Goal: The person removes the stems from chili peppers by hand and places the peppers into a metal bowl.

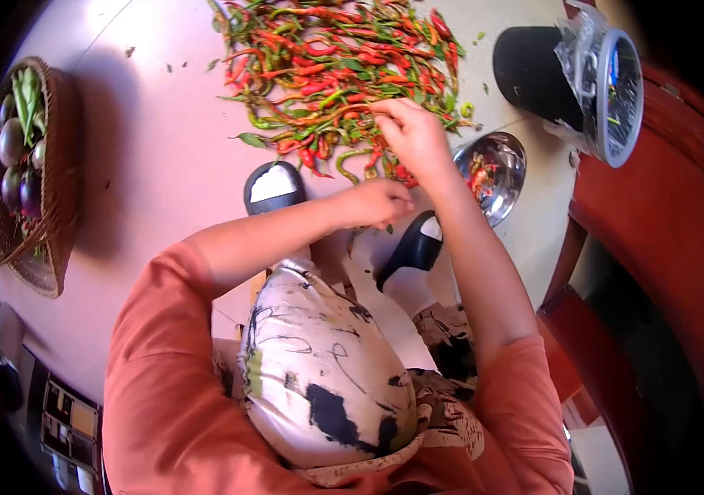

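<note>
A broad heap of red and green chili peppers (319, 70), with leaves and stems among them, is spread over the floor in front of me. My right hand (411, 136) reaches over its near side, thumb and fingers pinched at the end of an orange-red chili pepper (350, 110). Closer to my body, my left hand (375, 203) is closed with fingers curled at the near edge of the heap. What it holds, if anything, is hidden. A shiny metal bowl (510, 177) with a few red pieces inside stands right of my right hand.
A black bin (533, 70) lined with clear plastic is at the upper right, by red wooden furniture (641, 223). On the left, a woven basket (61, 165) holds eggplants (11, 142) and long green pods (30, 99). My feet in black slides (276, 177) flank the near edge.
</note>
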Motion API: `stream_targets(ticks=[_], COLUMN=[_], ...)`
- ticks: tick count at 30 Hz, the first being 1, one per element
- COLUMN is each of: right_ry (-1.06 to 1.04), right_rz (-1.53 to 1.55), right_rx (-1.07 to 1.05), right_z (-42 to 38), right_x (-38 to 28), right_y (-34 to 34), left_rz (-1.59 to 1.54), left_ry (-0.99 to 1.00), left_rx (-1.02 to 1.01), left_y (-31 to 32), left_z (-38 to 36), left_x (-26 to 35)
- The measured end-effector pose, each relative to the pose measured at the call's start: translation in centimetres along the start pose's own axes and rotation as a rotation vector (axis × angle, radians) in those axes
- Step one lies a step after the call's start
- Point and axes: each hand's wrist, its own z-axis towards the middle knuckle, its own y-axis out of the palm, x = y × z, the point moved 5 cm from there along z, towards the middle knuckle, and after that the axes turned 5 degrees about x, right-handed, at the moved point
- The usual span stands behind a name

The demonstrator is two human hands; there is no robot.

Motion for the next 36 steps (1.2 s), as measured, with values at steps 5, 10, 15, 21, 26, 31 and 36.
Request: stream_targets(ticks=[5,10,15,21,26,31,36], right_ry=[0.044,-0.019,0.175,0.674,0.742,0.792,0.445], right_rz=[-0.538,-0.693,0.252,0.997,1.040,1.064,0.728], right_rx=[-0.020,-0.178,0.070,-0.240,-0.336,-0.164,-0.130], right_z=[2.6,3.1,1.8,-1.4,-2.8,-2.8,-2.7], right_x=[0.0,0.3,0.9,-1.8,-2.5,-3.8,-4.7], right_y=[4.4,4.2,-0.1,-0.7,1.2,1.0,0.4], left_rz=[-0.187,-0.344,-0.477,-0.552,-0.589,-0.791,-0.753], left_ry=[-0.068,0.013,0.113,0.314,0.321,0.341,0.357], left_rx=[0.279,0.413,0.531,0.632,0.484,0.456,0.467], left_y=[-6.6,-8.1,-8.6,-9.7,-9.3,-9.4,-10.1], left_z=[-6.6,-8.0,-7.5,-7.5,-7.1,-7.3,-7.6], left_x=[-2.3,-2.3,-0.3,4.0,4.4,3.9,3.0])
